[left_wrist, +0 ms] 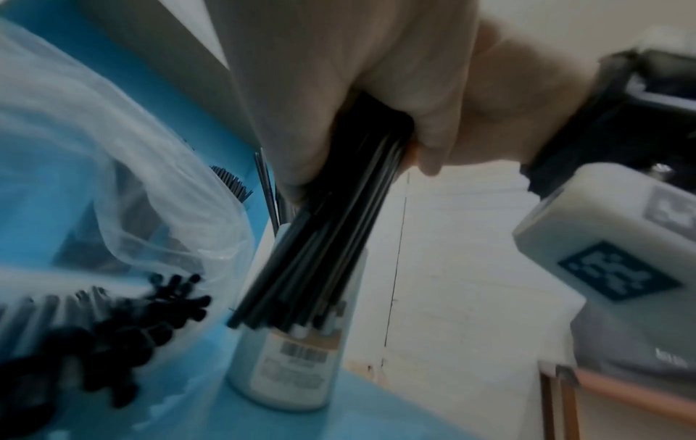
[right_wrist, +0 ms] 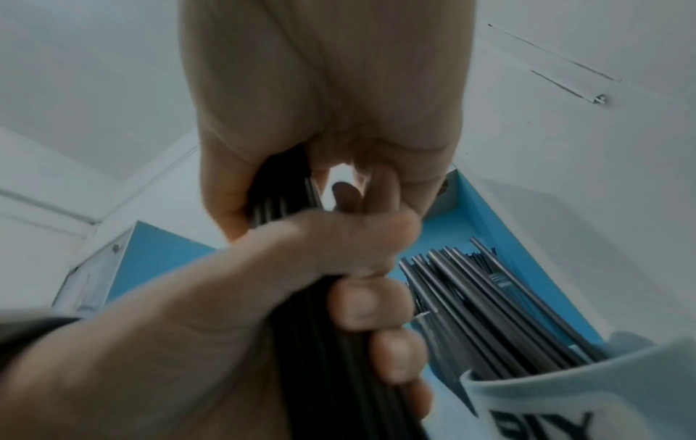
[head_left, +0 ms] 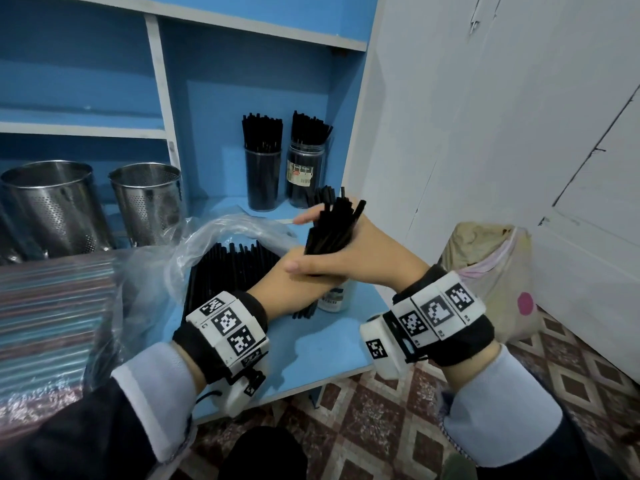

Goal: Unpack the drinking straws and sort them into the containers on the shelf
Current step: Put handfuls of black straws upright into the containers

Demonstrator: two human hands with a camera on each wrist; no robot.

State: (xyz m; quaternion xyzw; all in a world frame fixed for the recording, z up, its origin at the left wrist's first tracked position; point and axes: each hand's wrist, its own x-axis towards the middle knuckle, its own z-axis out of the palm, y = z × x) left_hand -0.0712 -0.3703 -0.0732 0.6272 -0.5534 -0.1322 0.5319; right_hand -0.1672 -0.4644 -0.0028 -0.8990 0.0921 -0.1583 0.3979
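Both hands hold one bundle of black straws [head_left: 332,230] above the blue shelf board [head_left: 311,351]. My left hand [head_left: 298,282] grips its lower part with curled fingers [right_wrist: 369,309]. My right hand [head_left: 363,251] wraps the upper part, the straw tips fanning out above it. In the left wrist view the bundle [left_wrist: 320,238] slants down, its lower ends in front of a labelled pale container [left_wrist: 293,357]. An opened clear plastic bag [head_left: 207,244] with more black straws [head_left: 235,261] lies to the left. Two clear jars [head_left: 263,174] [head_left: 306,171] at the back stand full of black straws.
Two perforated steel cups [head_left: 52,202] [head_left: 149,199] stand in the left compartment. A pack of coloured straws [head_left: 52,306] lies at the left. A white wall [head_left: 485,133] closes the right side, with a stuffed bag [head_left: 491,271] on the tiled floor [head_left: 363,427] below it.
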